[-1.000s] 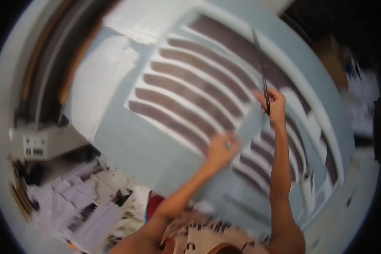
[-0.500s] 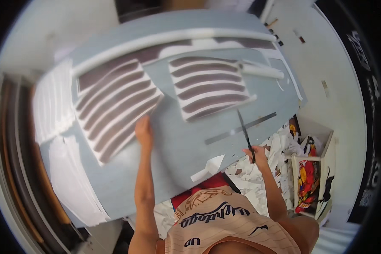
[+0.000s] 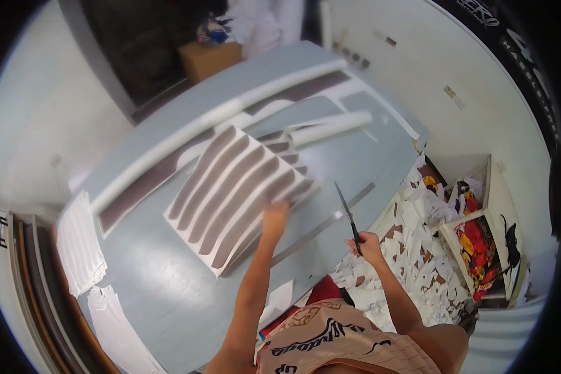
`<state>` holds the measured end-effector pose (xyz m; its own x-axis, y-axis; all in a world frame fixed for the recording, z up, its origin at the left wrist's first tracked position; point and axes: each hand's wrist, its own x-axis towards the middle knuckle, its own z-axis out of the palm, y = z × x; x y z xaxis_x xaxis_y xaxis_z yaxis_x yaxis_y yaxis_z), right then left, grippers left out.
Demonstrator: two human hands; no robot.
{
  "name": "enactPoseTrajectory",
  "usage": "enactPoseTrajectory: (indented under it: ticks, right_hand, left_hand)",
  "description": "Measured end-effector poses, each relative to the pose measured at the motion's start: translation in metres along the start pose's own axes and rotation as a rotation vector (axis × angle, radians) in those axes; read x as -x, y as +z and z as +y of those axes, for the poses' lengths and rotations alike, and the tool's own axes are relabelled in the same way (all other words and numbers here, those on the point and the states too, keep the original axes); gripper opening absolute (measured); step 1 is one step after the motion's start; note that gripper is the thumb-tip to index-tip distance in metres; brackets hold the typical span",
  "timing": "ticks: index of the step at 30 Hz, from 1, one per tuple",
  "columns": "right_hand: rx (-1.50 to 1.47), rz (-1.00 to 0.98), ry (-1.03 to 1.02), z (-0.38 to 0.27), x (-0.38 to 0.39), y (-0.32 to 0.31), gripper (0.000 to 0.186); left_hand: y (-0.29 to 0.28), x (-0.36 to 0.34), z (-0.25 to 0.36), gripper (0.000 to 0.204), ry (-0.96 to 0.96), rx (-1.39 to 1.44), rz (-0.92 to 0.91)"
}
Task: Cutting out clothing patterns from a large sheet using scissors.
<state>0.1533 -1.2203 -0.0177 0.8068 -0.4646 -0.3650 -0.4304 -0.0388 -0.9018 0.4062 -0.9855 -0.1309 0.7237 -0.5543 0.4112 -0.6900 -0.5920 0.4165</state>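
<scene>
My left hand [image 3: 275, 219], slightly blurred, grips the near right part of a white sheet with brown curved stripes [image 3: 221, 196]. This sheet slants over the table and covers most of a second striped sheet [image 3: 279, 138], which peeks out beyond it. In my right hand [image 3: 369, 247] is a pair of black-handled scissors [image 3: 345, 207], its long blades pointing away from me above the table's near edge. A long flat grey strip, like a ruler [image 3: 360, 196], lies on the table, partly hidden by my left forearm.
A long white roll [image 3: 237, 107] spans the grey table [image 3: 149, 293], with a shorter roll [image 3: 336, 126] nearer. White sheets [image 3: 81, 249] are piled at the left edge. Paper scraps [image 3: 399, 268] cover the floor at right, beside a bin of colourful material [image 3: 477, 255]. Upright rolls [image 3: 40, 280] stand at left.
My left hand has carried the striped sheet rightward, onto the second one. The scissors stay in my right hand, and the view has turned.
</scene>
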Motion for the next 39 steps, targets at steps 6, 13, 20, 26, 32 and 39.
enactPoseTrajectory:
  ticks: [6, 13, 20, 26, 32, 39]
  right_hand:
    - [0.312, 0.016, -0.247, -0.004, -0.235, -0.071, 0.018]
    - [-0.007, -0.002, -0.146, -0.024, -0.327, -0.121, 0.015]
    - [-0.001, 0.036, -0.015, 0.021, -0.309, -0.177, 0.024]
    - [-0.208, 0.197, 0.123, 0.024, -0.287, -0.195, 0.026]
    - [-0.186, 0.17, 0.107, 0.009, -0.286, -0.194, 0.025]
    - [-0.213, 0.175, 0.027, -0.034, -0.269, -0.143, 0.025]
  left_hand:
    - [0.089, -0.039, 0.07, 0.018, -0.183, 0.072, -0.041]
    - [0.134, -0.221, 0.07, 0.021, -0.099, 0.06, -0.047]
    - [0.234, -0.46, -0.001, 0.056, -0.1, -0.001, -0.632]
    - [0.276, -0.466, 0.006, 0.098, 0.018, -0.232, -0.732]
    - [0.245, -0.51, 0.031, 0.079, -0.063, -0.038, -0.725]
    - [0.002, -0.536, 0.06, 0.065, 0.128, -0.297, -0.309]
